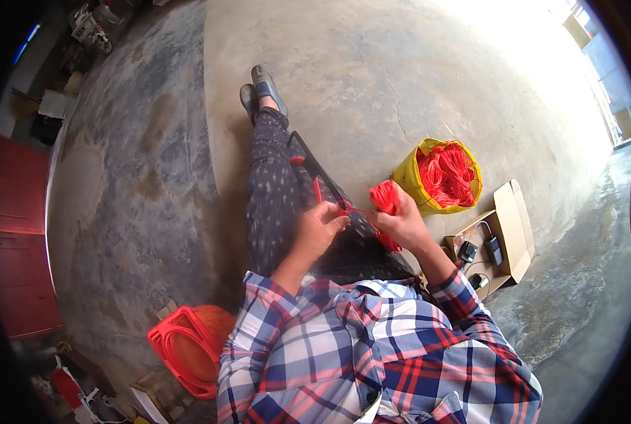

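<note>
My right hand (pixel 405 225) is closed around a bundle of red cord (pixel 384 198), and more of the red strands hang below the fist. A thin red strand runs from this bundle across to my left hand (pixel 318 230). There the thumb and fingers pinch red cord beside a long black bar (pixel 320 172) that lies slantwise over my lap. Small bits of red show along the bar, and its near end is hidden by my hands. Just beyond my right hand, a yellow bag (pixel 409 180) stands open, filled with red cord (pixel 447 173).
An open cardboard box (pixel 517 233) with small black devices and cables sits by my right elbow. On the left, a red plastic stool (pixel 187 351) stands near my arm. My legs (pixel 276 191) stretch forward over the concrete floor (pixel 329 78). A red door (pixel 18 240) is at far left.
</note>
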Available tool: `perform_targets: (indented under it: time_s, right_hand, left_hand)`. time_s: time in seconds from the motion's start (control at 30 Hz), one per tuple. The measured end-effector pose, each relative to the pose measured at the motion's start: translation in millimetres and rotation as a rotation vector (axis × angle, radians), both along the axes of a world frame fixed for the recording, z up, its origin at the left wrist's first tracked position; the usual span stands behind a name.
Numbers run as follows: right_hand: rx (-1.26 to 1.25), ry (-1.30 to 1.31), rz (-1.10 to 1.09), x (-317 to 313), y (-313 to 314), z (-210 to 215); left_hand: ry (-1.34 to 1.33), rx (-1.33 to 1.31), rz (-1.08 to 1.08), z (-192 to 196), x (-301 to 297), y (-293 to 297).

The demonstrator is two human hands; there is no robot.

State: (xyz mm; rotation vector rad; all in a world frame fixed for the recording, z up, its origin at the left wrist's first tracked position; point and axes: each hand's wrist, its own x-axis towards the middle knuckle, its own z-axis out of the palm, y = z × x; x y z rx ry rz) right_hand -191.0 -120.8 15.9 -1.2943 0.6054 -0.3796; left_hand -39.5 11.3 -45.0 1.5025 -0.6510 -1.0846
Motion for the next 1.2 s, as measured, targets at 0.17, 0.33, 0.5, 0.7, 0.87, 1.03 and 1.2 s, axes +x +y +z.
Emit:
perform_targets:
  time_s: [0.17, 0.33, 0.5, 0.7, 0.87, 1.03, 1.2]
  right_hand:
    - [0.099, -0.076, 0.254, -12.9, 34.5, 37.7]
    - [-0.031, -0.117, 0.195, -12.6, 13.6, 53.0]
    - [0.097, -0.249, 0.407, -11.8, -22.3, 70.2]
    - [-0.941, 0.302, 0.464, 43.4, -21.5, -14.8]
    - [-0.757, 0.083, 0.239, 53.4, -5.0, -34.3]
    - [-0.75, -0.079, 0.177, 42.2, 1.0, 13.3]
    - [0.048, -0.261, -0.121, 17.7, -34.1, 23.0]
  left_hand:
    - [0.059, 0.042, 0.03, 5.9, -6.2, -0.7]
    - [-0.785, -0.109, 0.319, 51.4, -21.0, -8.7]
    - [0.137, -0.174, 0.286, 57.2, -1.1, -7.3]
    - [0.501, 0.29, 0.236, 21.1, 25.2, -7.3]
    - [-0.662, 0.039, 0.41, 7.7, 34.4, -11.2]
    - [0.159, -0.087, 0.403, 72.1, 17.4, -23.3]
    - [0.607, -0.051, 0.284, 71.4, 25.2, -23.3]
